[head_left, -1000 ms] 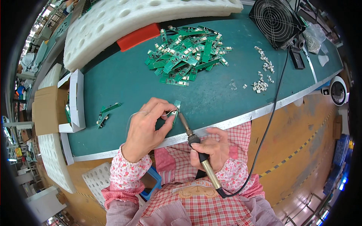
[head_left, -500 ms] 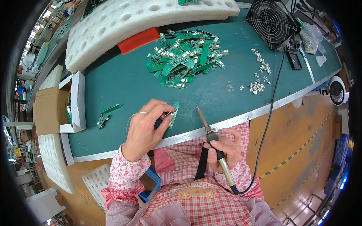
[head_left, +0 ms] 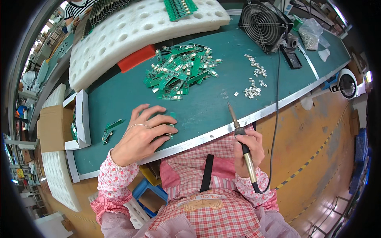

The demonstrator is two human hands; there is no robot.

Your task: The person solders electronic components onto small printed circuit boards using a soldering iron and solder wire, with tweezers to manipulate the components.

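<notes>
My left hand (head_left: pixel 141 133) rests low over the bench, its thumb and index finger closed around a narrow green circuit board (head_left: pixel 172 116) that they partly cover. The other fingers are spread. A thin solder wire (head_left: pixel 139 125) loops over this hand and passes between its fingers. In my right hand (head_left: pixel 250 148) is a soldering iron (head_left: pixel 234 118), gripped by its dark handle. Its tip points away from me, over the bench near the front edge and apart from the board. Farther off lies a heap of similar green circuit boards (head_left: pixel 194 65).
Small metal-and-white connectors (head_left: pixel 254 92) lie scattered at right. Behind them stand a black fan (head_left: pixel 260 25) and a bag of parts (head_left: pixel 311 33). White foam (head_left: pixel 119 37), a red block (head_left: pixel 137 58) and an opened carton (head_left: pixel 82 119) occupy the left. The iron's cable (head_left: pixel 276 99) crosses the bench edge.
My left fingers have spread and shifted left with the board, from a tighter pinch. The soldering iron has moved right, its tip farther from the board. The whole view has shifted too.
</notes>
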